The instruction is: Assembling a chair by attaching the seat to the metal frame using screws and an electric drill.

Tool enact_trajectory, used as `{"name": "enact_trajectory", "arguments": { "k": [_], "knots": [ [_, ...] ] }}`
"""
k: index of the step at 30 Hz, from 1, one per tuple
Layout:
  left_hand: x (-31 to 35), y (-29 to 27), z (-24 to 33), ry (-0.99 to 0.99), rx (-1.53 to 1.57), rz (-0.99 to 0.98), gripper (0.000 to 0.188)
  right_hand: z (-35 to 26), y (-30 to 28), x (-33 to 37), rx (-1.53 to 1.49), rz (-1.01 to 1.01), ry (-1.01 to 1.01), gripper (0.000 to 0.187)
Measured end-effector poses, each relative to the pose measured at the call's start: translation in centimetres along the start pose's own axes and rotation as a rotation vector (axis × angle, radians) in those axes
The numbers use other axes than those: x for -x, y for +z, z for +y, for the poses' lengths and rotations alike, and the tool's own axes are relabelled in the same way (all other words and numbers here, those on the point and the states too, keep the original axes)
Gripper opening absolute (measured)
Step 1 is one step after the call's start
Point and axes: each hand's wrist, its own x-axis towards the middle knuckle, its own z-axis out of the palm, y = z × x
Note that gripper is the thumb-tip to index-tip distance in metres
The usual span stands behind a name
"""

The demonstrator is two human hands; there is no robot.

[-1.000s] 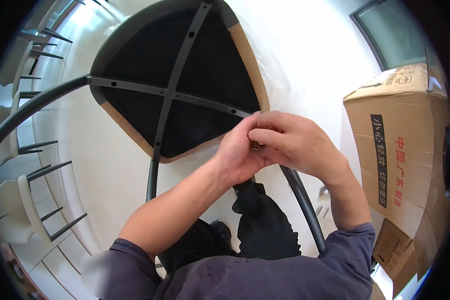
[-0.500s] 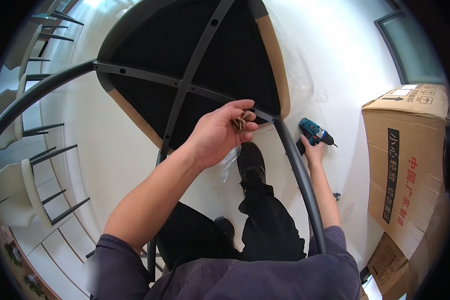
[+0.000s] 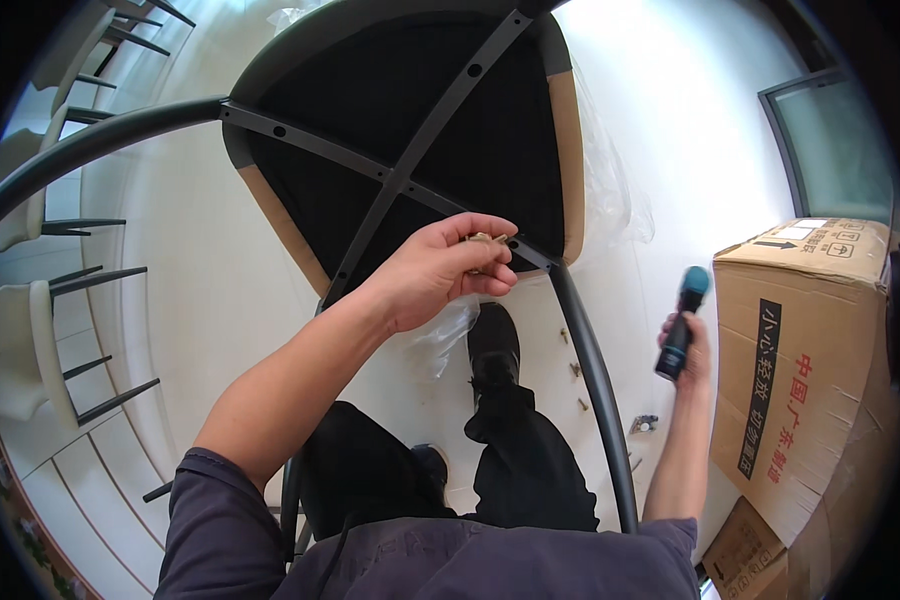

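An upturned chair (image 3: 470,110) stands before me, its black underside crossed by dark metal bars (image 3: 396,181) that meet in the middle. Over the near part of the seat, close to the joint of a bar and the near right leg, is my left hand (image 3: 432,272). Its fingers are closed around several small brass-coloured screws (image 3: 486,239). Off to the right, beyond that leg, my right hand (image 3: 697,352) grips a teal and black cordless drill (image 3: 696,284), raised off the floor. The drill's bit cannot be made out.
Several loose screws (image 3: 575,370) and a small metallic part (image 3: 645,424) lie on the floor by the right leg. A large cardboard box (image 3: 805,350) stands at the right. Clear plastic sheeting (image 3: 615,195) lies beyond the seat; other chairs (image 3: 35,350) line the left.
My right hand has picked the drill up off the floor, moved right and turned it. My left fingers have closed further over the screws. The chair appears slightly shifted in view.
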Motion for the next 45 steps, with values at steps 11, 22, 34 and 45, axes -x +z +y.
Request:
{"name": "enact_trajectory", "arguments": {
  "k": [11,22,34,45],
  "knots": [
    [-0.5,2.6,3.0,0.103,0.246,-0.066,0.04,-11.9,10.6,14.1,0.168,-0.381,-0.632,0.082],
    [-2.2,1.1,4.0,0.107,0.587,-0.191,0.04,-8.3,16.0,12.7,0.333,-0.628,-0.682,0.057],
    [-1.8,-0.1,4.9,0.145,0.571,-0.362,0.025,-6.5,12.4,9.8,0.852,-0.465,-0.588,0.042],
    [-2.4,-0.8,5.3,0.083,0.426,-0.417,0.026,-7.2,16.0,11.3,0.687,-0.495,-0.631,0.036]
  ]
}}
